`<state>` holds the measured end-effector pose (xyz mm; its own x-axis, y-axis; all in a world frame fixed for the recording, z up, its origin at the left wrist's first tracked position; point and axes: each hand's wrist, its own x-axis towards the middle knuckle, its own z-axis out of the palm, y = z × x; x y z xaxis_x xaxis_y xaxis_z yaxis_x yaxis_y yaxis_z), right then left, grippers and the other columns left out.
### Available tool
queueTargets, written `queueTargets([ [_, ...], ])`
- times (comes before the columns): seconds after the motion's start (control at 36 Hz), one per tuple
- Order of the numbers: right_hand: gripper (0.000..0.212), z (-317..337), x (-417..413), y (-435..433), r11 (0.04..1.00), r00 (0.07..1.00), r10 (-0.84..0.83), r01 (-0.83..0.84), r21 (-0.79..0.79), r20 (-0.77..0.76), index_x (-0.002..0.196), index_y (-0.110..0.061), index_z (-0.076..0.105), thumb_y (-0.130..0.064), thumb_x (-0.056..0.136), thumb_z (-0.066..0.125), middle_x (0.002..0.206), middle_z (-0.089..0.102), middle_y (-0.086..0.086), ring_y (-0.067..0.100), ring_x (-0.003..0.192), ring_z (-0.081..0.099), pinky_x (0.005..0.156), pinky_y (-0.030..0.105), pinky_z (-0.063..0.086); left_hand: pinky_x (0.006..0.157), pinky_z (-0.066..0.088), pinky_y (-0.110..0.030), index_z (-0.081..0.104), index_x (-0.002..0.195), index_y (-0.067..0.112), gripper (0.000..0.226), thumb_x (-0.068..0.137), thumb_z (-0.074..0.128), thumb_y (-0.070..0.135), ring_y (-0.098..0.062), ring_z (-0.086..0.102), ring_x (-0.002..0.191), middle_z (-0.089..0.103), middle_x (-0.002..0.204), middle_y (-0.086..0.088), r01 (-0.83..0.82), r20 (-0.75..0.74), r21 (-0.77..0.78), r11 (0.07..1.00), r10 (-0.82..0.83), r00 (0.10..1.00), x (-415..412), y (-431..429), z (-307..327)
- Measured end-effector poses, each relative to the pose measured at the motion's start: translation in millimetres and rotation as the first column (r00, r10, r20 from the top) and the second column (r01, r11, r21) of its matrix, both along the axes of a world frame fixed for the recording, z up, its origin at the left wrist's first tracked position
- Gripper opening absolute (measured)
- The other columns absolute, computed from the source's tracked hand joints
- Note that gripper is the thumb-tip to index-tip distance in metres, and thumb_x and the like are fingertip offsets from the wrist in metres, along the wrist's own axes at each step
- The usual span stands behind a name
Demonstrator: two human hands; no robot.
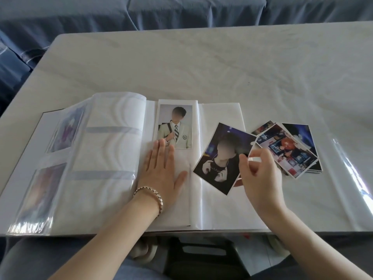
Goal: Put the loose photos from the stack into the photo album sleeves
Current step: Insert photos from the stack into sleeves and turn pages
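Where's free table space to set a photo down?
Free: the far half of the table beyond the photo album and photo stack; a strip right of the stack. Crowded: album's right page, where left hand presses and right hand pinches the dark photo.

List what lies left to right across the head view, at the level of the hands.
turned album pages → left hand → dark photo → right hand → stack of loose photos

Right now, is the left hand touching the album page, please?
Touching: the head view shows the left hand lying flat, fingers straight, on the album page.
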<state>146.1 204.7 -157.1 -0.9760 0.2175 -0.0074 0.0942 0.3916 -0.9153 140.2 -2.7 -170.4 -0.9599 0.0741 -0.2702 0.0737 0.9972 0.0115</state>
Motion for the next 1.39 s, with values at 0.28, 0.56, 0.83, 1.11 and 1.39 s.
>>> queueTargets([
  [0.28,0.016,-4.2,2.1,5.9,0.994,0.989,0.010,0.006,-0.106,0.148,0.082,-0.025,0.043,-0.022,0.093,0.053,0.064,0.067,-0.009,0.007,0.051,0.066,0.039,0.011,0.042,0.106,-0.022,-0.027,-0.026,0.143,0.016,0.071,0.095,0.012,0.052,-0.013,-0.036,0.128,-0.035,0.147,-0.006,-0.019,-0.030,0.087,0.996,0.021,0.999,1.7,0.2,-0.6],
  [0.56,0.008,-4.1,14.1,-7.7,0.972,0.921,0.215,-0.169,-0.165,0.325,0.089,-0.024,0.046,-0.026,0.092,0.053,0.067,0.068,-0.010,0.005,0.061,0.068,0.044,0.016,0.048,0.107,-0.013,-0.027,-0.004,0.150,0.024,0.062,0.096,0.015,0.049,-0.015,-0.014,0.143,-0.013,0.157,-0.001,-0.042,-0.049,0.170,0.985,0.051,0.997,-1.8,-1.7,5.3],
  [0.83,0.013,2.0,8.6,15.1,0.921,0.709,0.390,-0.295,-0.255,0.587,0.093,-0.015,0.052,-0.027,0.091,0.055,0.069,0.072,0.001,0.017,0.061,0.070,0.050,0.021,0.053,0.111,-0.010,-0.032,0.032,0.142,0.037,0.047,0.099,0.032,0.021,-0.012,0.015,0.139,0.027,0.149,0.008,0.109,-0.092,0.065,0.992,-0.102,0.991,-26.5,-25.2,28.0],
  [1.11,0.016,4.1,-5.9,-13.3,0.912,0.717,0.402,-0.365,-0.185,0.570,0.083,-0.014,0.057,-0.029,0.089,0.060,0.071,0.071,0.002,0.011,0.057,0.068,0.054,0.023,0.053,0.110,-0.011,-0.020,0.045,0.136,0.027,0.040,0.098,0.042,0.015,0.000,0.024,0.138,0.033,0.148,0.016,0.195,-0.109,0.187,0.963,-0.176,0.978,-32.6,-54.9,26.7],
  [1.39,0.027,10.0,-8.2,-25.9,0.899,0.745,0.361,-0.439,0.005,0.561,0.067,-0.018,0.060,-0.028,0.091,0.057,0.048,0.061,-0.006,0.001,0.041,0.056,0.045,0.008,0.041,0.110,-0.011,-0.021,0.054,0.130,0.024,0.039,0.095,0.047,0.012,-0.004,0.035,0.135,0.040,0.144,0.013,0.227,-0.196,0.219,0.949,-0.185,0.963,-27.8,-54.8,24.0],
])
